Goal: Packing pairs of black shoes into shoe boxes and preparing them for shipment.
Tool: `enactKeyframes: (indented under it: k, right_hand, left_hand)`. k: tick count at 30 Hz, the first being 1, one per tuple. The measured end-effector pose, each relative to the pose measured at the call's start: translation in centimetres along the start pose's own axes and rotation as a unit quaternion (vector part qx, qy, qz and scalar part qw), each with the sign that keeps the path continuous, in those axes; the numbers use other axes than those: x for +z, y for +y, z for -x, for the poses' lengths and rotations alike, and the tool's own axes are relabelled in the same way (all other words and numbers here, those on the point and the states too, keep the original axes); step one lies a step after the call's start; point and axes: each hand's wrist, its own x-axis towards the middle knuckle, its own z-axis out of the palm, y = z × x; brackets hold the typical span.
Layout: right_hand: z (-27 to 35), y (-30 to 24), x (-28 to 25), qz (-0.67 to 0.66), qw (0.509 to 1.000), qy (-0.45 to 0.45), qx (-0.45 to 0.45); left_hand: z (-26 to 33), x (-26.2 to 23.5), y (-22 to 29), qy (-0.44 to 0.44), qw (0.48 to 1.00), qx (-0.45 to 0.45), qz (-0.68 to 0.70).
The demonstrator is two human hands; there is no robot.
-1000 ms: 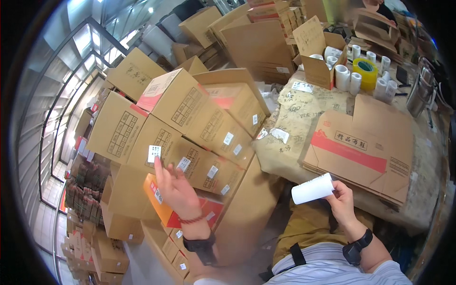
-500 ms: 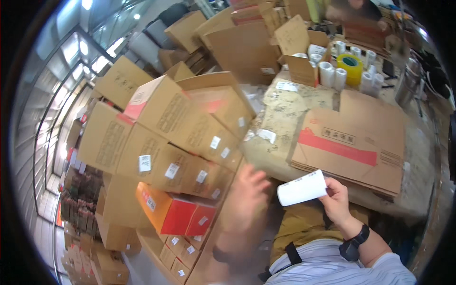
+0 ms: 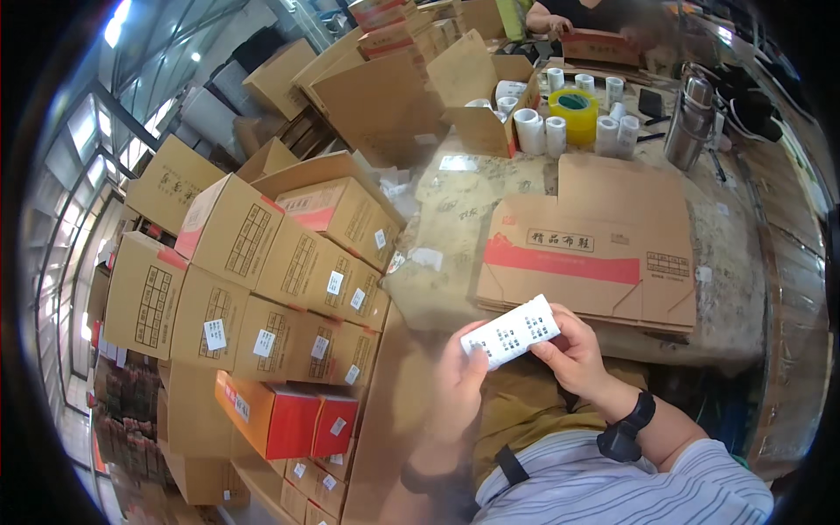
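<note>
In front of my lap a white roll of printed labels (image 3: 510, 334) is held between both hands, its printed face turned up. My left hand (image 3: 457, 372) has its thumb on the lower left end. My right hand (image 3: 573, 350) pinches the right end, thumb on top and fingers behind. Just beyond the roll, a stack of flattened brown cartons with a pink band (image 3: 573, 249) lies on the worn table (image 3: 451, 197).
Stacked shoe boxes (image 3: 297, 262) with white labels rise on my left, with an orange-red box (image 3: 293, 424) among them. At the table's back stand label rolls (image 3: 528, 131), yellow tape (image 3: 575, 118), an open carton (image 3: 481, 127) and a steel flask (image 3: 689, 127). Another person's hand (image 3: 553, 24) rests near a box.
My left hand has come in from the left and taken hold of the label roll's left end. The roll's printed side now faces up. The view has shifted to the right.
</note>
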Motion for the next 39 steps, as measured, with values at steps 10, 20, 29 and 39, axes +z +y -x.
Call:
enactKeyframes:
  k: [10, 20, 29, 39]
  right_hand:
    - [-0.3, -0.1, 0.2, 0.144, 0.974, -0.072, -0.16]
    - [-0.2, 1.9, 0.2, -0.087, 0.99, 0.084, 0.065]
    - [0.1, 3.4, 0.4, -0.115, 0.986, 0.067, 0.104]
    - [-1.5, 3.4, -5.6, 0.018, 0.994, 0.058, 0.096]
  left_hand:
    - [0.6, -1.1, 1.3, 0.157, 0.944, 0.151, -0.247]
    - [0.9, -8.3, 6.2, 0.294, 0.853, 0.411, -0.134]
    - [-0.4, -13.4, 15.3, 0.229, 0.922, 0.296, 0.1]
    - [-10.7, -6.0, -4.7, 0.053, 0.946, 0.141, -0.287]
